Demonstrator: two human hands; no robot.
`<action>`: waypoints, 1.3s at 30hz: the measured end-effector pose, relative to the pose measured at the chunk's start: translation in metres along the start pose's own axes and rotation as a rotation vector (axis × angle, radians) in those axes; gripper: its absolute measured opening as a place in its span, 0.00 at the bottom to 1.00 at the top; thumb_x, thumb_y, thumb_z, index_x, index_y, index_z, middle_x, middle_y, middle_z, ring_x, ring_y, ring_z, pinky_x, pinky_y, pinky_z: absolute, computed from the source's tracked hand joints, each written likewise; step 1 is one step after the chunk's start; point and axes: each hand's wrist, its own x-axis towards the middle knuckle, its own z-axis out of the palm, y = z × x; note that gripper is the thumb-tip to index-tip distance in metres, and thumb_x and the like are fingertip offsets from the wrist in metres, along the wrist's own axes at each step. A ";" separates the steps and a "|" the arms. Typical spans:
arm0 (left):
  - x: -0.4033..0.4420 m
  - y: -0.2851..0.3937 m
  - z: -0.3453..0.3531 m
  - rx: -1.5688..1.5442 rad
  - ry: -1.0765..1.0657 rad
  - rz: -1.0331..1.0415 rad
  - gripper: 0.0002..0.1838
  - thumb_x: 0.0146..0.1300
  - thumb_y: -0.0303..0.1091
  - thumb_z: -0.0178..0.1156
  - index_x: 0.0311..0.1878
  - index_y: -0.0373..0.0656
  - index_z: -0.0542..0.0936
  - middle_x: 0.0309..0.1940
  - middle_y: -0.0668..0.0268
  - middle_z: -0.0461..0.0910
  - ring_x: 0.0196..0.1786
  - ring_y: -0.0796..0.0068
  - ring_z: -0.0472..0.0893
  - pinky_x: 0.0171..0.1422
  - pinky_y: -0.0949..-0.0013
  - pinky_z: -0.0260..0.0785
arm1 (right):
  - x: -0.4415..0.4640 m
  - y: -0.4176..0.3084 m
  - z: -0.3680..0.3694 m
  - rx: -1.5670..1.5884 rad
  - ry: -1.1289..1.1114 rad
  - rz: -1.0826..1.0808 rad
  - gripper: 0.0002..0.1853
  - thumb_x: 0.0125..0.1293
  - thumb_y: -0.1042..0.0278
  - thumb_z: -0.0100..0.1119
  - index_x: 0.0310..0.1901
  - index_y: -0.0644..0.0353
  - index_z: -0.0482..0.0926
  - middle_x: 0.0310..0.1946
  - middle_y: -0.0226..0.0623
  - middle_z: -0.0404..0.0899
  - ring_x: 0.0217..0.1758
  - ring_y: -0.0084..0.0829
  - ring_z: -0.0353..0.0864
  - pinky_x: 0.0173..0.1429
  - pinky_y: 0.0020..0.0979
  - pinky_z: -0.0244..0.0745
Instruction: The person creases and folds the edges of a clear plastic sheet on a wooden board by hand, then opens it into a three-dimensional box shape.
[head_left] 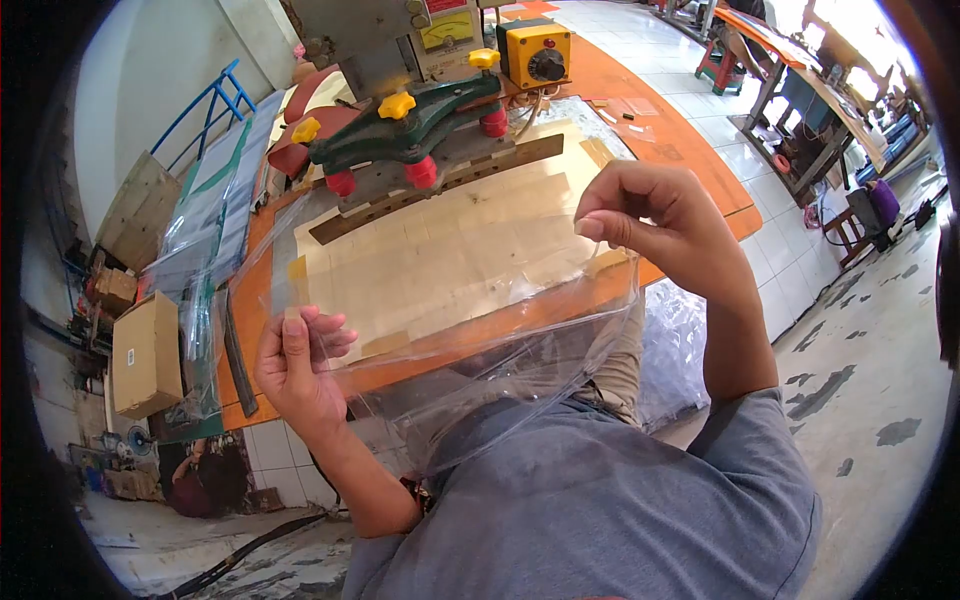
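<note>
You hold a clear plastic sheet [520,378] between your two hands, and it hangs slack in front of you, sagging past the near edge of the orange table [700,140] and over your lap. Your left hand [303,372] is at the table's near left side, thumb pressed narrowly toward the forefinger at the sheet's left end, the other fingers loosely curled. Your right hand [652,222] is raised higher, over the right part of the table, with thumb and forefinger pinched together on the sheet's other end and the wrist bent. Behind the sheet, a pale yellowish work surface [440,265] lies on the table, with strips of tape at its corners. Across its far side runs a long metal bar [450,188], below the dark green frame [440,128] of a machine, which carries yellow knobs [397,106] on top and red fittings [420,172] underneath. Just to the right of the machine's gauge [447,30] is a yellow box [535,55] with a black dial. To your left, beyond the table, sits a cardboard box [147,357]; to your right, crumpled clear plastic [672,350] lies beside your leg.
</note>
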 end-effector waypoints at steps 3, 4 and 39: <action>0.000 0.000 -0.001 -0.006 -0.006 -0.017 0.13 0.78 0.38 0.60 0.48 0.35 0.83 0.32 0.55 0.88 0.28 0.70 0.87 0.33 0.72 0.80 | 0.001 -0.003 0.000 -0.084 -0.025 -0.069 0.14 0.73 0.59 0.67 0.40 0.64 0.84 0.29 0.29 0.82 0.31 0.21 0.75 0.38 0.26 0.72; 0.000 -0.001 -0.002 -0.004 -0.011 -0.018 0.13 0.78 0.38 0.60 0.48 0.35 0.83 0.32 0.56 0.88 0.28 0.70 0.87 0.33 0.72 0.81 | 0.001 -0.005 0.000 -0.083 -0.024 -0.069 0.14 0.73 0.59 0.67 0.40 0.64 0.84 0.29 0.29 0.82 0.31 0.21 0.75 0.38 0.26 0.72; 0.002 -0.005 -0.007 -0.050 -0.026 -0.083 0.13 0.79 0.36 0.57 0.46 0.35 0.82 0.33 0.57 0.87 0.32 0.73 0.87 0.37 0.67 0.84 | 0.003 0.004 0.004 0.221 -0.072 0.140 0.08 0.70 0.70 0.71 0.40 0.61 0.81 0.32 0.22 0.79 0.37 0.13 0.78 0.44 0.18 0.73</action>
